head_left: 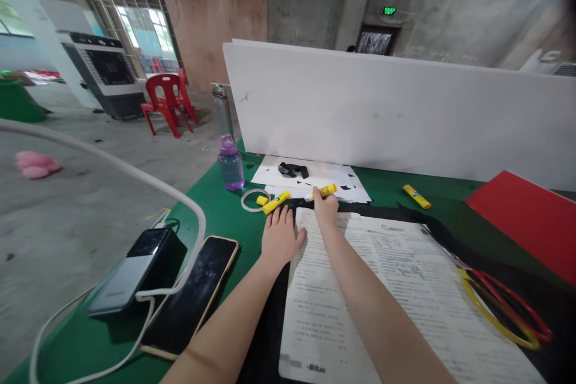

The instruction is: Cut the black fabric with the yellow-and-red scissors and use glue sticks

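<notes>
In my right hand [326, 209] is an uncapped yellow glue stick [327, 189], its white tip pointing left over the far edge of the printed sheets. My left hand [281, 235] lies flat with fingers spread at the left edge of the printed paper [315, 306]. Just beyond its fingertips rests a second yellow glue stick [276, 202], beside a small yellow cap [261, 200] and a roll of tape [250, 200]. Under the printed sheets spreads black material [265, 336]. White sheets [274, 174] with black scraps [292, 170] lie farther back.
Scissors [504, 306] with red and yellow handles lie at right, near a red board [526, 222] and another glue stick [416, 197]. A purple-lidded bottle [231, 168], a phone [193, 294] and a cabled power bank [135, 273] stand left. A white panel [396, 114] borders the back.
</notes>
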`<action>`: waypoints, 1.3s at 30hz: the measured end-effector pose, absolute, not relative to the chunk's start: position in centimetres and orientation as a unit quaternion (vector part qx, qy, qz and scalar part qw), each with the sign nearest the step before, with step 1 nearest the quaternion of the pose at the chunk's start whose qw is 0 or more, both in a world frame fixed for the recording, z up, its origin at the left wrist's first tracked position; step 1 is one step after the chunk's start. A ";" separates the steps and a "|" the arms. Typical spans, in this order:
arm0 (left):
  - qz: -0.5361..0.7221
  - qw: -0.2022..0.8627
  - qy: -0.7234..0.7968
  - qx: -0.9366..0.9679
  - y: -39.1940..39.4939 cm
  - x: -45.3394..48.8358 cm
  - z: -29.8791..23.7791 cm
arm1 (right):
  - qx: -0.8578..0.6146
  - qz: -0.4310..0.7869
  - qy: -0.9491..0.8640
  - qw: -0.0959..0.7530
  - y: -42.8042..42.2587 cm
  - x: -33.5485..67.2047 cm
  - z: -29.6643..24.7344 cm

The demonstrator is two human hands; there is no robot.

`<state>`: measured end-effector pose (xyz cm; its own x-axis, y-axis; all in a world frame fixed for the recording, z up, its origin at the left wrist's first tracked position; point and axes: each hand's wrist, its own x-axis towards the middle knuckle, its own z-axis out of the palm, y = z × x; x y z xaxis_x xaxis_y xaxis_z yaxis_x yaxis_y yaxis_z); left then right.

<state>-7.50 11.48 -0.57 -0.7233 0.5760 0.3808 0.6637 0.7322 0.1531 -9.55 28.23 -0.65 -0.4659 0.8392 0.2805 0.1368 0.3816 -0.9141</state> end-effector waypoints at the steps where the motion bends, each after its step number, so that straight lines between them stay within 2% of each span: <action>1: -0.141 0.156 -0.917 -0.338 11.5 -7.5 -0.6 | -0.336 0.453 -0.726 0.395 28.3 -9.6 -0.7; 7: -0.143 0.158 -0.917 -0.336 11.5 -7.6 -0.8 | -0.326 0.489 -0.703 0.401 28.3 -9.5 -0.7; 11: -0.144 0.159 -0.917 -0.337 11.5 -7.6 -0.7 | -0.247 0.505 -0.746 0.357 27.6 -9.4 -0.4; 14: -0.143 0.159 -0.917 -0.337 11.5 -7.6 -0.6 | -0.206 0.450 -0.815 0.302 26.9 -9.4 -0.4; 17: -0.142 0.158 -0.918 -0.335 11.5 -7.6 -0.6 | -0.226 0.389 -0.847 0.282 26.6 -9.6 -0.5; 21: -0.140 0.155 -0.919 -0.334 11.5 -7.5 -0.6 | -0.232 0.356 -0.856 0.295 26.5 -9.8 -0.7; 26: -0.142 0.157 -0.919 -0.333 11.5 -7.5 -0.5 | -0.177 0.318 -0.856 0.368 26.5 -9.7 -0.7; 28: -0.142 0.156 -0.919 -0.334 11.5 -7.5 -0.5 | -0.183 0.356 -0.831 0.385 26.8 -9.7 -0.7; 32: -0.142 0.149 -0.920 -0.333 11.5 -7.5 -0.4 | -0.304 0.466 -0.733 0.392 27.8 -9.6 -0.6; 35: -0.146 0.147 -0.921 -0.331 11.5 -7.5 -0.4 | -0.346 0.484 -0.699 0.396 28.3 -9.6 -0.7; 39: -0.153 0.149 -0.918 -0.333 11.5 -7.6 -0.6 | -0.332 0.479 -0.716 0.385 28.2 -9.5 -0.7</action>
